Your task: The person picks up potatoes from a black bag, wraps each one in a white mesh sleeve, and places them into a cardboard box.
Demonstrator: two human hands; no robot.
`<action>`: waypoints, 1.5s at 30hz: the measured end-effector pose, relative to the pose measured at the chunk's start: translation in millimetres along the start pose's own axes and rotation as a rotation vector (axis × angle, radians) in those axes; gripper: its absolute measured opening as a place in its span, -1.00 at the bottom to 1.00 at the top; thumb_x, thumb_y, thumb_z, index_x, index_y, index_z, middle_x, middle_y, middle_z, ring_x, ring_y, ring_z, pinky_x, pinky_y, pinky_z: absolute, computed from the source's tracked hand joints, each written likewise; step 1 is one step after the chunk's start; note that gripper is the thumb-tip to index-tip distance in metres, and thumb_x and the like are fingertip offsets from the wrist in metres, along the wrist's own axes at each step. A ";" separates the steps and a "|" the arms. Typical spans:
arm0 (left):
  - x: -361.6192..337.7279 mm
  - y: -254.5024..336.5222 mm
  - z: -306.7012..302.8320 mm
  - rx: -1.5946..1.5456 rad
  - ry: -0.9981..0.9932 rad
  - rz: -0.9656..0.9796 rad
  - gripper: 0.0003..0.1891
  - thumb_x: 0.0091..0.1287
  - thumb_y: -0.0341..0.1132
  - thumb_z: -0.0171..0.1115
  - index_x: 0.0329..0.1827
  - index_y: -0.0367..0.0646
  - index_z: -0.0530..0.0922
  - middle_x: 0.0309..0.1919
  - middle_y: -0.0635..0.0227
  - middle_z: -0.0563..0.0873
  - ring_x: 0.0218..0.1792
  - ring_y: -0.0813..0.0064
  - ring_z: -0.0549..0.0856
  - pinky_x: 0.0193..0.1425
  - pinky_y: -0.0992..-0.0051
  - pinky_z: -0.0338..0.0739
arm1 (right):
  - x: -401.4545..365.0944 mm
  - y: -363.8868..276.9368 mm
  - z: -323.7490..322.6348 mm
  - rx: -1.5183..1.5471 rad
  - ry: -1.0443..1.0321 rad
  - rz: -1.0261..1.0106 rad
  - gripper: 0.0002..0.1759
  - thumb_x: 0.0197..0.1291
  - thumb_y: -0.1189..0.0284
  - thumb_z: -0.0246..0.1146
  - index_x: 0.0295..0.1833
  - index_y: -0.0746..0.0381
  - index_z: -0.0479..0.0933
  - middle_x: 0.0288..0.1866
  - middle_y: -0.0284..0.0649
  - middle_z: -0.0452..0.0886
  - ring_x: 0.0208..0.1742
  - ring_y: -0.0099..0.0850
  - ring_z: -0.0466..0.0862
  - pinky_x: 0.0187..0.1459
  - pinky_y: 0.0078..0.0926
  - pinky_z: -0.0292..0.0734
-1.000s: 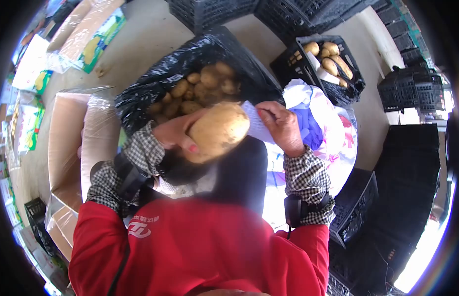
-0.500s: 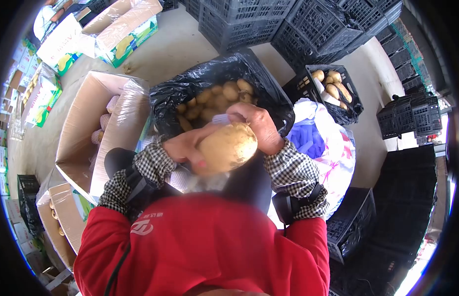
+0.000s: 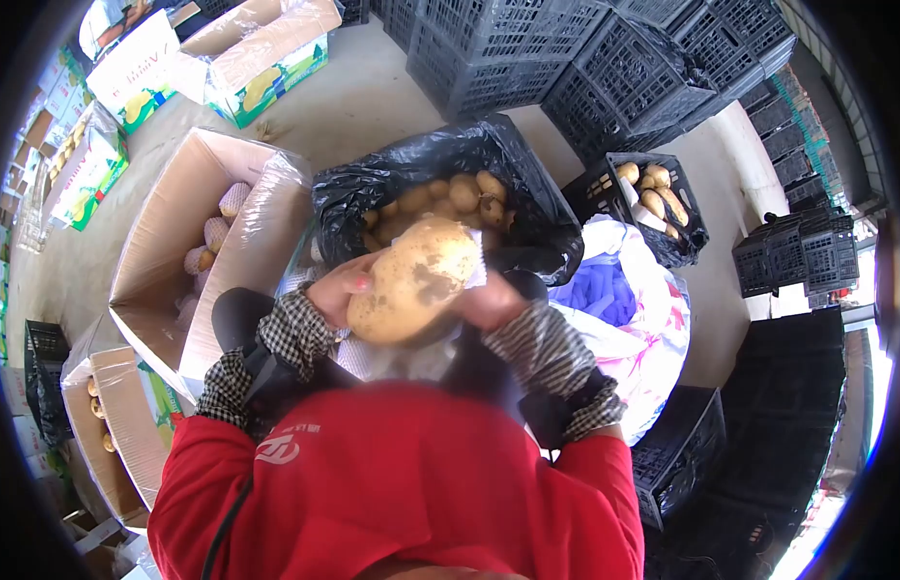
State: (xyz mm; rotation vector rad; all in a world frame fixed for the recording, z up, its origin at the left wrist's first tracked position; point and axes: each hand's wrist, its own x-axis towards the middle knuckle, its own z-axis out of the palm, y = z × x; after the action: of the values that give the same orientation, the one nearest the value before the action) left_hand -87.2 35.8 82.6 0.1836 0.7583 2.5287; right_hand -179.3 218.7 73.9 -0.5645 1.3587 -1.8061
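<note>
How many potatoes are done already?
Done: a few netted potatoes lie in the cardboard box. In hand: the left hand and right hand hold one big potato against a white sleeve. To do: a black bag full of bare potatoes.

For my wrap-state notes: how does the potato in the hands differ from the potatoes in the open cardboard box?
The held potato is mostly bare, with white wrap only at its right edge, while the boxed potatoes are each covered in whitish netting. The held potato is gripped between the left hand and right hand, while the boxed potatoes lie loose inside the cardboard box. Both are oval in shape.
</note>
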 end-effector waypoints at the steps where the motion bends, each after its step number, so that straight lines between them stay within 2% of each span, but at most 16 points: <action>1: 0.0 1.0 0.9 -0.007 0.008 0.021 -0.10 -0.03 -0.15 0.31 0.32 -0.29 0.01 0.20 0.15 0.33 0.18 0.35 0.39 0.25 0.40 0.26 | 0.7 -31.0 19.3 0.139 -0.104 -0.042 -0.53 0.19 0.45 0.08 0.21 0.32 0.23 0.18 -0.15 0.35 0.17 -0.36 0.38 0.17 -0.47 0.27; 6: -3.6 1.4 -2.3 0.178 0.148 0.116 -0.20 0.02 -0.25 0.28 0.30 -0.31 0.07 0.17 0.17 0.34 0.16 0.38 0.39 0.26 0.45 0.24 | 18.5 1.9 -6.7 0.223 0.344 -0.197 -0.81 0.29 0.43 -0.07 -0.23 0.28 0.41 -0.28 -0.29 0.55 -0.29 -0.53 0.55 -0.20 -0.57 0.47; 10: 3.5 -21.9 -27.5 0.650 0.493 0.384 -0.38 0.11 -0.35 0.20 0.25 -0.29 0.20 0.05 0.23 0.44 0.06 0.42 0.48 0.17 0.44 0.34 | 19.1 0.0 13.8 -0.991 0.449 -0.593 -0.92 0.07 0.49 0.16 -0.33 0.27 0.45 -0.39 -0.12 0.52 -0.42 -0.27 0.57 -0.38 -0.43 0.50; 11: 3.4 -21.5 -29.3 0.482 0.482 0.355 -0.42 0.14 -0.36 0.17 0.23 -0.28 0.21 0.03 0.23 0.46 0.04 0.42 0.49 0.14 0.44 0.36 | 19.7 -2.2 25.8 -1.165 0.307 -0.774 -0.93 0.04 0.50 0.18 -0.33 0.24 0.46 -0.39 -0.14 0.53 -0.42 -0.19 0.56 -0.37 -0.39 0.50; 15: -12.2 -19.2 -39.5 -0.032 0.446 0.263 -0.60 0.32 -0.26 -0.08 0.16 -0.27 0.27 0.01 0.16 0.50 0.02 0.32 0.54 0.13 0.37 0.41 | 26.2 -8.4 10.5 -1.165 0.178 -0.701 -0.94 0.05 0.49 0.17 -0.33 0.21 0.48 -0.38 -0.18 0.53 -0.37 -0.22 0.56 -0.34 -0.39 0.49; 17: -34.1 -16.8 -50.7 -0.148 0.493 0.303 -0.59 0.34 -0.20 -0.14 0.16 -0.26 0.27 0.06 0.14 0.48 0.05 0.29 0.51 0.17 0.32 0.37 | 18.9 -25.6 -21.1 -1.259 0.332 -0.703 -0.92 0.06 0.50 0.17 -0.28 0.21 0.50 -0.36 -0.16 0.54 -0.33 -0.22 0.56 -0.29 -0.38 0.49; 20: -64.5 -7.7 -55.2 -0.280 0.626 0.489 -0.58 0.34 -0.17 -0.16 0.16 -0.22 0.28 0.08 0.16 0.46 0.11 0.28 0.46 0.20 0.28 0.33 | -6.0 -20.2 -118.9 -1.269 0.603 -0.595 -0.87 0.10 0.52 0.14 -0.20 0.23 0.50 -0.26 -0.14 0.54 -0.22 -0.22 0.56 -0.17 -0.38 0.46; 24: -103.3 -23.0 -85.5 -0.195 0.982 0.502 -0.46 0.18 -0.06 0.12 0.16 -0.10 0.25 0.02 0.20 0.49 0.10 0.28 0.45 0.20 0.31 0.32 | -84.4 31.4 -268.6 -1.483 0.756 0.007 -0.74 0.11 0.42 0.06 -0.10 0.29 0.46 -0.11 -0.04 0.53 -0.09 -0.15 0.54 -0.05 -0.31 0.42; 27: -118.2 -66.7 -106.1 0.985 1.247 0.196 -0.25 -0.03 -0.28 0.37 0.20 -0.09 0.11 0.05 0.13 0.44 0.10 0.25 0.46 0.16 0.28 0.36 | -139.5 81.7 -333.5 -1.627 0.620 0.473 -0.62 0.05 0.36 0.04 0.00 0.25 0.42 -0.05 -0.02 0.51 0.03 -0.11 0.49 -0.01 -0.25 0.41; 31: -99.7 -84.0 -128.7 1.535 1.256 -0.042 -0.07 -0.20 -0.38 0.47 0.23 -0.10 0.04 0.06 0.10 0.43 0.09 0.21 0.46 0.16 0.24 0.35 | -149.2 90.7 -316.1 -1.631 0.502 1.013 -0.59 0.00 0.33 0.12 0.04 0.09 0.42 0.05 -0.08 0.45 0.06 -0.12 0.47 -0.01 -0.18 0.40; 32: -91.1 -80.9 -138.0 1.076 1.377 0.044 -0.16 -0.14 -0.30 0.42 0.21 -0.13 0.10 0.03 0.10 0.45 0.07 0.21 0.47 0.16 0.27 0.35 | -148.1 87.9 -311.5 -1.638 0.473 1.123 -0.58 -0.01 0.33 0.14 0.05 0.07 0.41 0.07 -0.09 0.43 0.06 -0.12 0.47 0.00 -0.17 0.40; 35: -51.4 -50.0 -175.0 -0.333 1.432 0.228 -0.35 0.04 -0.05 0.28 0.13 -0.20 0.29 -0.06 0.12 0.53 0.02 0.19 0.51 0.16 0.35 0.35 | -149.4 84.6 -314.6 -1.695 0.480 1.151 -0.59 0.00 0.37 0.10 0.06 -0.01 0.40 0.07 -0.18 0.40 0.05 -0.17 0.47 -0.03 -0.15 0.41; 39: -32.7 -20.4 -214.9 0.382 1.744 -0.325 -0.44 0.14 -0.01 0.12 0.14 -0.13 0.36 -0.09 0.08 0.57 -0.10 0.13 0.59 0.05 0.27 0.42 | -169.2 85.7 -327.0 -2.123 0.452 0.798 -0.60 0.02 0.43 0.06 0.05 -0.05 0.41 0.02 -0.22 0.41 -0.02 -0.20 0.47 -0.08 -0.16 0.43; 41: -69.9 -52.8 -290.9 1.695 1.498 -0.445 -0.49 0.17 -0.04 0.07 0.12 -0.13 0.40 -0.10 0.04 0.58 -0.11 0.11 0.59 0.03 0.26 0.42 | -174.3 85.7 -327.4 -2.119 0.501 0.877 -0.60 0.01 0.44 0.06 0.03 -0.06 0.42 0.01 -0.22 0.39 -0.06 -0.20 0.47 -0.10 -0.17 0.44; 43: -58.3 -59.6 -298.8 2.010 1.369 -0.389 -0.54 0.18 -0.08 0.04 0.07 -0.15 0.44 -0.11 0.03 0.59 -0.10 0.10 0.58 0.03 0.27 0.42 | -181.3 86.2 -336.7 -1.942 0.476 1.035 -0.59 0.05 0.44 0.01 0.08 -0.04 0.37 -0.03 -0.16 0.43 -0.08 -0.15 0.51 -0.13 -0.16 0.46; 45: -49.5 -41.4 -289.4 1.377 1.625 -0.283 -0.59 0.19 -0.12 0.03 0.02 -0.17 0.48 -0.12 0.03 0.59 -0.05 0.11 0.57 0.05 0.30 0.40 | -176.2 85.4 -339.2 -1.730 0.419 1.271 -0.60 0.08 0.42 -0.02 0.10 -0.03 0.34 -0.04 -0.11 0.45 -0.09 -0.11 0.54 -0.14 -0.15 0.47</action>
State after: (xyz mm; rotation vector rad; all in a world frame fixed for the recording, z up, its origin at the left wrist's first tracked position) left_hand -102.3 -98.0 -181.5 -1.5006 2.5901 0.9442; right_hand -299.0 549.4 -98.5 0.0484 2.4634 0.5706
